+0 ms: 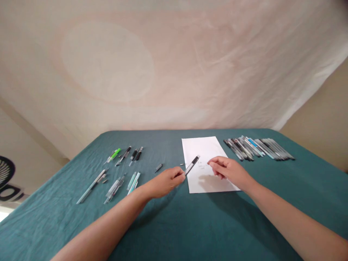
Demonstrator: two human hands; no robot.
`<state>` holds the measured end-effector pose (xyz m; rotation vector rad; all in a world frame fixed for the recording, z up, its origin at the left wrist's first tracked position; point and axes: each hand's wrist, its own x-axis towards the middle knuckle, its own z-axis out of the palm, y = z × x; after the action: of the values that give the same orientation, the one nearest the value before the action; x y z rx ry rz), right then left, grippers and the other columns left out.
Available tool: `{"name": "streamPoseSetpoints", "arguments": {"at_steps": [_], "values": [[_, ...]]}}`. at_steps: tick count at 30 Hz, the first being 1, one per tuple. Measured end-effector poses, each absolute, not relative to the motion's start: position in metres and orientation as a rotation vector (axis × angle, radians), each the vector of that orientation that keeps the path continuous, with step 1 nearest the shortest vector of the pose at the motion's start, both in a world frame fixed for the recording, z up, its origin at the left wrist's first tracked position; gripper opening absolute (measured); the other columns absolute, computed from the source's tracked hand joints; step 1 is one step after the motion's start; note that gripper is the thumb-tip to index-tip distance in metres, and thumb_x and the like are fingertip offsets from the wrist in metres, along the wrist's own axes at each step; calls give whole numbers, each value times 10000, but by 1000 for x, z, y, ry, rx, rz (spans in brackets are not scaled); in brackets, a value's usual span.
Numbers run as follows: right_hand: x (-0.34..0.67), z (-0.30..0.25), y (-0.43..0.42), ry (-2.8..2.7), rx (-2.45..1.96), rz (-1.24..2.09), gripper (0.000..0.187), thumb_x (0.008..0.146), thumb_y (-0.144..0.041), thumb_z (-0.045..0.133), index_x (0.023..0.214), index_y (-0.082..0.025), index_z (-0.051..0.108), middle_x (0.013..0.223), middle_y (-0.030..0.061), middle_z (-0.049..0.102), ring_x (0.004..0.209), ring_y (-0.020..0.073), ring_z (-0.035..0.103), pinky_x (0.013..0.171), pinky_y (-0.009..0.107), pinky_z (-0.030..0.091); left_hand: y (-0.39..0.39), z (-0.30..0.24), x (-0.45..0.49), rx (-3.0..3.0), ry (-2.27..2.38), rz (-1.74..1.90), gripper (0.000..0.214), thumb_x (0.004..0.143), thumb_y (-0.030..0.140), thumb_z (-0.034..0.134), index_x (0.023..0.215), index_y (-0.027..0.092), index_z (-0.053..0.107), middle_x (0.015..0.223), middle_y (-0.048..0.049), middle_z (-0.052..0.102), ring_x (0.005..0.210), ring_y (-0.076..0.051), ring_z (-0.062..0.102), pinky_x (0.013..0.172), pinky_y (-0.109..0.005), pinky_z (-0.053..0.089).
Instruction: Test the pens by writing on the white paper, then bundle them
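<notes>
1. Your left hand (164, 182): fingers pinched shut on the lower end of a pen (191, 165), held just above the tablecloth beside the left edge of the paper.
2. Pen: clear barrel with a black grip and cap end; it tilts up and to the right, and its far end lies over the white sheet (204, 152).
3. Your right hand (228, 169): hovers over the lower right part of the sheet with fingers loosely curled and pointing left toward the pen; it grasps nothing that can be made out and casts a shadow on the paper.
4. White sheet: lies flat on the teal tablecloth (190, 224), long side running away from you; a few small handwritten marks sit between your two hands, too small to read.
5. Small dark cap or pen part (158, 167): lies alone on the cloth, left of the held pen.
6. Row of pens (258, 148): right of the sheet at the far edge, packed side by side, mostly black and grey, one with blue.
7. Scattered pens on your left: a green highlighter (114, 155) and several black-tipped pens at the back; clear and pale teal pens (133, 182) nearer you; a long grey pen (91, 186) furthest left.
8. Backdrop: pale creased fabric (174, 65) hanging behind the table.
</notes>
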<state>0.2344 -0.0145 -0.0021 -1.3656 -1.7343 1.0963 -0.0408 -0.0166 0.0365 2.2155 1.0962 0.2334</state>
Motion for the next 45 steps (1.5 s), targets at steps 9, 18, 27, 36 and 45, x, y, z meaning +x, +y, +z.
{"name": "streamPoseSetpoints", "arguments": {"at_steps": [9, 18, 27, 36, 45], "values": [[192, -7, -38, -1504, -1174, 1488, 332, 806, -482, 588, 752, -154, 569, 663, 10, 595, 508, 74, 465, 445, 197, 303, -37, 17, -17, 2177, 1014, 328, 207, 898, 287, 349, 858, 172, 516, 805, -8, 559, 728, -138, 494, 671, -239, 370], [227, 5, -14, -1013, -836, 1395, 207, 828, -406, 598, 832, -200, 571, 729, 5, 557, 591, 100, 500, 475, 216, 347, -24, 20, -28, 1822, 852, 202, 186, 850, 290, 439, 923, 164, 555, 779, -3, 569, 661, -112, 531, 550, -194, 400], [237, -1, -5, -943, -784, 1378, 162, 845, -358, 592, 810, -201, 582, 733, 6, 564, 582, 95, 496, 497, 221, 364, -23, 19, -30, 1875, 794, 196, 171, 856, 272, 443, 904, 163, 566, 757, 4, 565, 649, -99, 515, 558, -189, 414], [240, -4, -2, -919, -780, 1376, 162, 835, -357, 606, 805, -199, 588, 721, 3, 567, 573, 92, 495, 492, 219, 362, -23, 18, -30, 1878, 786, 200, 166, 858, 268, 439, 899, 165, 562, 751, 6, 557, 650, -98, 508, 570, -189, 416], [240, -3, -3, -965, -790, 1378, 159, 844, -351, 591, 812, -195, 581, 716, 0, 551, 570, 92, 490, 493, 222, 360, -24, 20, -29, 1856, 800, 197, 178, 858, 293, 435, 896, 164, 551, 758, 2, 554, 660, -100, 509, 586, -193, 421]]}}
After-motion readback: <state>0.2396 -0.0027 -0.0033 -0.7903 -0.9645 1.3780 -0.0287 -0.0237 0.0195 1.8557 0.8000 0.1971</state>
